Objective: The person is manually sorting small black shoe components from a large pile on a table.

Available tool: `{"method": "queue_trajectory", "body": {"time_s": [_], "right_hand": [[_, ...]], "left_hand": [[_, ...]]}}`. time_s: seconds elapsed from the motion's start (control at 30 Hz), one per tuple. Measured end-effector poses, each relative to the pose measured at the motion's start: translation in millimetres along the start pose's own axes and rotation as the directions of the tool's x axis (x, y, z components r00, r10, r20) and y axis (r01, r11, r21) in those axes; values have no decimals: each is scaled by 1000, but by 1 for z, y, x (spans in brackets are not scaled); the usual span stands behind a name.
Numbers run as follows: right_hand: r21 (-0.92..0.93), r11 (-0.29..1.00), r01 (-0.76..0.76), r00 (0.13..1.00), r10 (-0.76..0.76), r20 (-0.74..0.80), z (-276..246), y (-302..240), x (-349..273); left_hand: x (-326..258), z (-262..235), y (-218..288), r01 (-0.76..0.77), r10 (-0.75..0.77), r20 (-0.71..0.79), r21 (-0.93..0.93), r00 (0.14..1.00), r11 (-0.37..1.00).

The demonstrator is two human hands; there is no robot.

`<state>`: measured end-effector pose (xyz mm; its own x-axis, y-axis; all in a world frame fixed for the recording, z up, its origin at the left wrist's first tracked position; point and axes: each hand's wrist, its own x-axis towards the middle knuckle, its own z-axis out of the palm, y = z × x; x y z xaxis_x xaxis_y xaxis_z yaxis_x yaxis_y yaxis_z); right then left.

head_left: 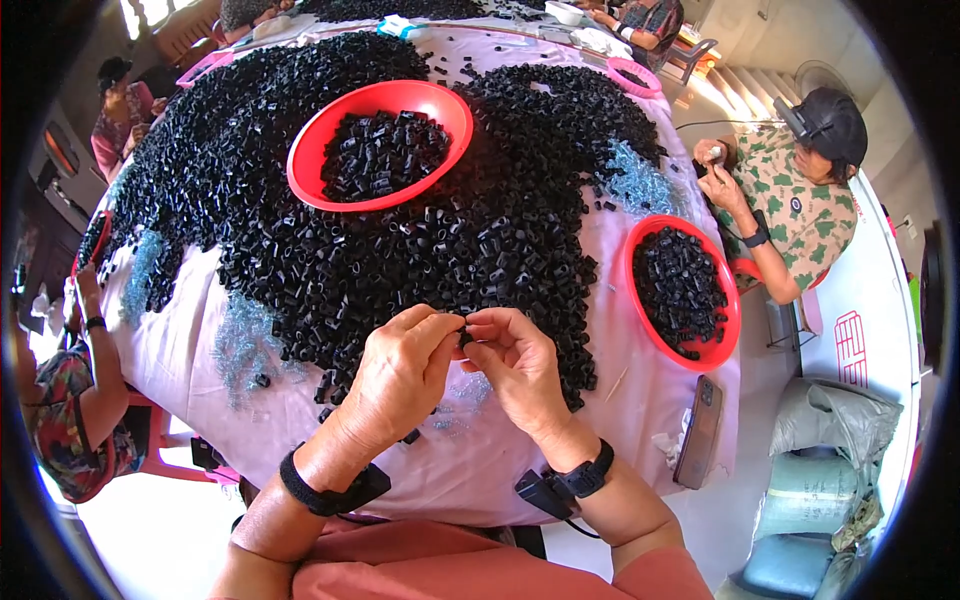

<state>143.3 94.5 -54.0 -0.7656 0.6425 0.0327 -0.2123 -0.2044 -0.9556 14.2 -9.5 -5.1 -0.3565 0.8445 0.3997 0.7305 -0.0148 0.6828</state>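
Note:
My left hand [398,368] and my right hand [520,368] meet over the near side of the table. Their fingertips pinch one small black plastic piece [464,338] between them; most of it is hidden by the fingers. Just beyond my hands spreads a large heap of short black tubular plastic parts [430,262]. Small clear-bluish bits [460,400] lie scattered on the pink cloth [480,480] beneath my hands. A thicker patch of bluish scraps [243,345] is to the left of my left hand.
A red bowl [448,108] of black parts rests on the heap; another red bowl [716,352] stands at the right edge. Nearby are a phone [699,432] and a thin stick [617,384]. A co-worker [800,200] sits at right, others around the table. Sacks [810,495] stand lower right.

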Motion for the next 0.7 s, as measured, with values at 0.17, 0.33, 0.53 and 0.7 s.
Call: {"method": "queue_trajectory", "body": {"time_s": [0.17, 0.33, 0.53, 0.7], "right_hand": [[-5, 1000, 6, 1000, -6, -1, 0, -1, -1], [27, 999, 36, 999, -35, -36, 0, 1, -1], [18, 1000, -18, 996, 20, -83, 3, -1, -3], [3, 1000, -8, 996, 8, -90, 3, 1, -4]], "left_hand": [[-5, -1, 2, -97, 98, -15, 49, 995, 994], [-5, 2, 1, -76, 72, 36, 122, 997, 990], [-11, 10, -2, -91, 98, -22, 204, 995, 975], [-10, 9, -2, -73, 76, -5, 217, 997, 973]]}}
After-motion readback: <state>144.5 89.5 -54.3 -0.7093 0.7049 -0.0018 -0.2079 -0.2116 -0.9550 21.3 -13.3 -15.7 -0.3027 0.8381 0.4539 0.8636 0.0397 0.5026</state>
